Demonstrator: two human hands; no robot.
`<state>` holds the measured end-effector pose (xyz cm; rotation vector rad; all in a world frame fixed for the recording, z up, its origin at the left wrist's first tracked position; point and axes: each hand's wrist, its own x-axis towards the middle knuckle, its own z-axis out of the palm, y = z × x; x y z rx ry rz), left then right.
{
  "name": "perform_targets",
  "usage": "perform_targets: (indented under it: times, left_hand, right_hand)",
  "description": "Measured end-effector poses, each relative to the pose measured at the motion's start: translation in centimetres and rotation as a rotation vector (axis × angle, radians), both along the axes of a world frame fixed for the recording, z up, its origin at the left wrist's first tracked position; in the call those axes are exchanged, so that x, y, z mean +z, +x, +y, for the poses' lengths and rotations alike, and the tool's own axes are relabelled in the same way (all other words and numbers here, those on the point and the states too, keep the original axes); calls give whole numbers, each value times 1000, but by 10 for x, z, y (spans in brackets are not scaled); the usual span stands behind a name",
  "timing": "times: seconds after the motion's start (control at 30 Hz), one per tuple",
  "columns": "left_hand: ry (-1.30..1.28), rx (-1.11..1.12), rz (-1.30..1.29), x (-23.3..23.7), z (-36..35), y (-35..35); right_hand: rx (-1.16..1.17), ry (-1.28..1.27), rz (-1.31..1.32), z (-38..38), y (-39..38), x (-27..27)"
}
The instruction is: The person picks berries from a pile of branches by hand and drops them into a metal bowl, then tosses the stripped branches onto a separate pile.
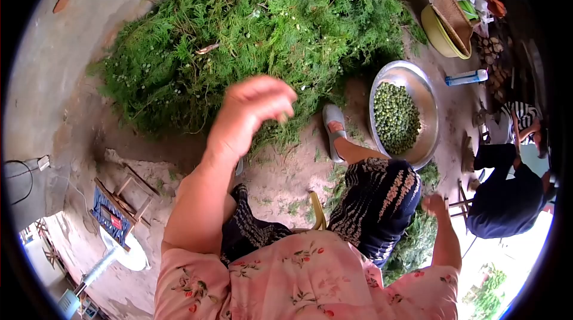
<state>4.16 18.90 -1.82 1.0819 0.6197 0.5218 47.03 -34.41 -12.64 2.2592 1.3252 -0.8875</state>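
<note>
My left hand [256,105] is raised over the near edge of a large heap of green leafy branches [286,28]. Its fingers are curled together and blurred; a small yellowish spot shows at the fingertips, too unclear to name. Out to the right, beside my patterned knee, is my right hand [434,203], small and blurred, its fingers not distinct. A wide metal basin [427,105] stands right of the heap, holding many small round green fruits [395,118]. Neither hand touches the basin.
Baskets [441,33] with bags stand at the upper right, near a blue and white can [467,77]. Another person [507,195] sits at the far right. A small chair [119,206] and a round white fan [128,251] are at the lower left.
</note>
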Motion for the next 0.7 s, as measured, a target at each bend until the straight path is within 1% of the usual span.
perform_targets:
  times: [0.03, 0.07, 0.1, 0.13, 0.17, 0.2, 0.23, 0.27, 0.3, 0.33, 0.37, 0.43, 0.47, 0.5, 0.53, 0.57, 0.63, 0.67, 0.7]
  left_hand:
    - [153, -171, 28, -3, -10, 3]
    - [345, -425, 151, 0, -15, 4]
    - [520, -616, 109, -9, -22, 8]
    - [543, -763, 154, -16, -34, 11]
    - [812, -738, 20, -28, -47, 14]
    - [917, -764, 62, -28, -52, 17]
    - [1018, -796, 97, -28, -55, 19]
    - [1014, -807, 92, -28, -56, 20]
    - [926, -850, 149, -27, -55, 21]
    - [838, -892, 206, -27, -52, 21]
    - [836, -901, 206, -28, -50, 21]
    - [899, -709, 113, -30, -46, 21]
    - [865, -713, 136, -24, -41, 22]
    - [861, -724, 142, -20, -38, 22]
    - [864, -663, 154, -17, -36, 22]
    - [866, -604, 166, -15, -34, 22]
    - [871, -610, 180, -13, -28, 22]
    - [846, -606, 190, -10, -25, 22]
    - [818, -602, 198, -9, -23, 21]
  right_hand:
    - [91, 162, -85, 42, 11, -16]
    - [182, 323, -169, 94, 15, -33]
    - [230, 431, -202, 167, -5, -22]
    - [368, 219, -206, 223, -6, -25]
    - [336, 378, -110, 266, -14, -26]
    - [60, 386, 8, 320, -53, 6]
    - [29, 449, 88, 353, -62, -6]
    - [17, 461, 153, 384, -68, -23]
    - [49, 532, 225, 408, -73, -39]
    - [-48, 531, 287, 428, -79, -61]
    - [-144, 530, 348, 444, -87, -82]
    - [-753, 679, 872, 458, -111, -109]
    - [-761, 681, 878, 472, -120, -118]
    - [-892, 640, 890, 488, -129, -124]
    - [-1019, 595, 903, 500, -133, -131]
    - [-1028, 593, 913, 506, -134, -144]
    - [-1193, 824, 1116, 520, -137, -164]
    - [-1267, 795, 1101, 529, -133, -171]
    - [-1322, 852, 1086, 535, -133, -178]
